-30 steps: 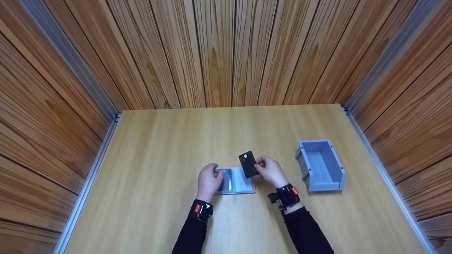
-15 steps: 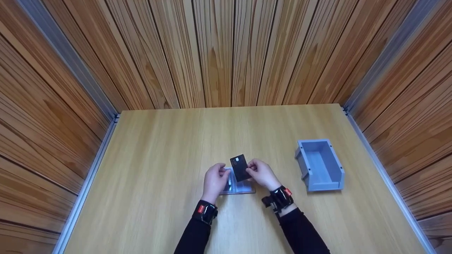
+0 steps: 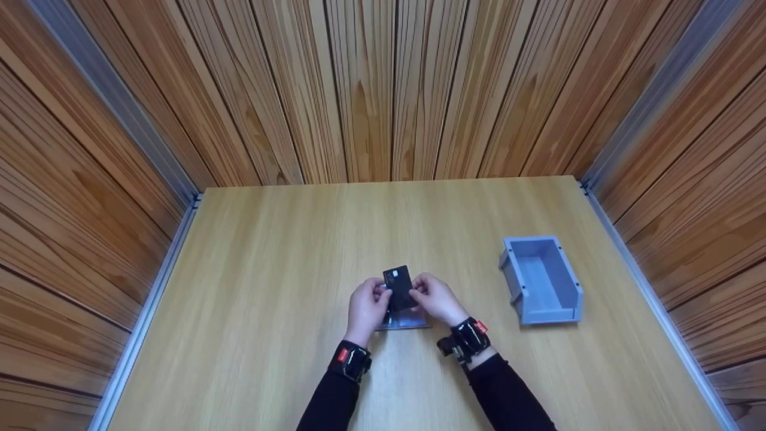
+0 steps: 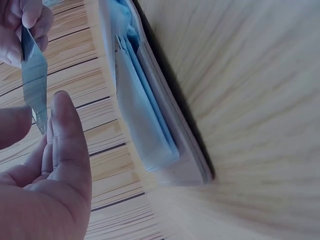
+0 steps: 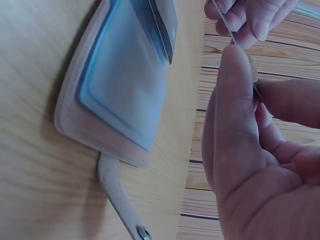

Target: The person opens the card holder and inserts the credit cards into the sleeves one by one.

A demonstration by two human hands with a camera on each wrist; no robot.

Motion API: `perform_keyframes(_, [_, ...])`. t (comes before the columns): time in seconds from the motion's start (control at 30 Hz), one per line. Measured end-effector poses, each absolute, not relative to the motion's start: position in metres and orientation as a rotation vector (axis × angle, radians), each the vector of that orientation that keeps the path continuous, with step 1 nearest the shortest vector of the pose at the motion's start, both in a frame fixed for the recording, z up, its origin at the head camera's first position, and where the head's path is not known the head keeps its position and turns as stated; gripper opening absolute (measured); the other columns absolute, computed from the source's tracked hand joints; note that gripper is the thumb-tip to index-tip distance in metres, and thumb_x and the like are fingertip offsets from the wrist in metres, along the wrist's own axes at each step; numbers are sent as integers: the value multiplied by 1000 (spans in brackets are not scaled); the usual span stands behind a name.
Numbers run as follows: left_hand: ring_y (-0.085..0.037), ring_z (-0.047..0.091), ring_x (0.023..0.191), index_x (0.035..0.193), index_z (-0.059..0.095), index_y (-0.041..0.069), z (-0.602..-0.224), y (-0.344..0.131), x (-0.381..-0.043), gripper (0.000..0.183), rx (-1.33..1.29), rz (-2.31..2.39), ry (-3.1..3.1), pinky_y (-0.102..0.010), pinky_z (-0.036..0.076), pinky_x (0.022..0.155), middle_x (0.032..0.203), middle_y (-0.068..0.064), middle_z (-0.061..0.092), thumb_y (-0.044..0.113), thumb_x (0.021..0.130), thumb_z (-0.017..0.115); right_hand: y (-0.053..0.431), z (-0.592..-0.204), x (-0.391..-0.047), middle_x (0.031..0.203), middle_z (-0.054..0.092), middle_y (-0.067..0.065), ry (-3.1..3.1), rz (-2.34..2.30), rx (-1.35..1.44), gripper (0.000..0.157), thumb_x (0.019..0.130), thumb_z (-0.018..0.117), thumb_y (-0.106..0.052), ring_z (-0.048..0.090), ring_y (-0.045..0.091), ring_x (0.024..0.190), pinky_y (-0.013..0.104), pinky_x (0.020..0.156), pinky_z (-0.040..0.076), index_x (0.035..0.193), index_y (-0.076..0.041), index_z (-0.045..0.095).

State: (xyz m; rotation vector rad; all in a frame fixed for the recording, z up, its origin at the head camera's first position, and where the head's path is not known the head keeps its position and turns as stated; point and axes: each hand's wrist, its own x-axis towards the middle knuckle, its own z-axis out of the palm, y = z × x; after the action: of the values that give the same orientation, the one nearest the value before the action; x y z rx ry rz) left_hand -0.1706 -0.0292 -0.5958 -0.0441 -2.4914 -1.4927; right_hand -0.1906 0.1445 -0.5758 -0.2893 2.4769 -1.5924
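Observation:
A black bank card (image 3: pixel 398 288) with a silver chip is held tilted above an open card holder (image 3: pixel 404 323). My right hand (image 3: pixel 440 299) pinches its right edge between thumb and fingers. At the opposite edge my left hand (image 3: pixel 366 308) has its thumb and fingers about the card. In the left wrist view the card (image 4: pixel 35 80) spans both hands, clear of the holder. The holder has bluish clear sleeves (image 5: pixel 127 75) inside a pale cover, and a strap (image 5: pixel 117 192) with a metal snap sticks out from it. Hands and card cover much of the holder in the head view.
A grey-blue plastic bin (image 3: pixel 543 281) stands on the right part of the wooden table (image 3: pixel 269 269). Wood-panelled walls (image 3: pixel 371 90) with metal corner rails enclose the table at the back and both sides.
My right hand has brought the card left and slightly down over the holder. My left hand has shifted a little right, and its thumb now meets the card's left edge.

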Motion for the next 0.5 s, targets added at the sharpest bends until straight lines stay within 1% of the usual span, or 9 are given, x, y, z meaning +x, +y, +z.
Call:
perform_keyframes(0.17, [-18, 62, 75, 104, 63, -4, -595, -29, -169, 23, -21, -1554, -2451, -31, 52, 69, 82, -5, 64, -3, 83, 74, 142, -576, -190, 80, 60, 10, 2447, -1611, -285, 7, 91, 61, 4, 63, 21, 65, 44, 64, 57, 94, 5, 55])
perform_keyframes(0.4, [-16, 58, 72, 103, 61, -2, -596, -30, -171, 25, -27, -1569, -2433, -29, 48, 67, 80, -3, 61, -5, 82, 74, 139, -575, -189, 79, 60, 8, 2456, -1563, -279, 7, 91, 61, 3, 66, 30, 65, 44, 62, 57, 93, 3, 55])
perform_keyframes(0.5, [-16, 57, 72, 103, 61, -3, -593, -31, -171, 24, -15, -1585, -2440, -29, 48, 67, 80, -3, 60, -6, 82, 72, 139, -575, -189, 78, 59, 7, 2471, -1537, -288, 7, 91, 62, 2, 65, 30, 65, 43, 62, 57, 92, 2, 55])
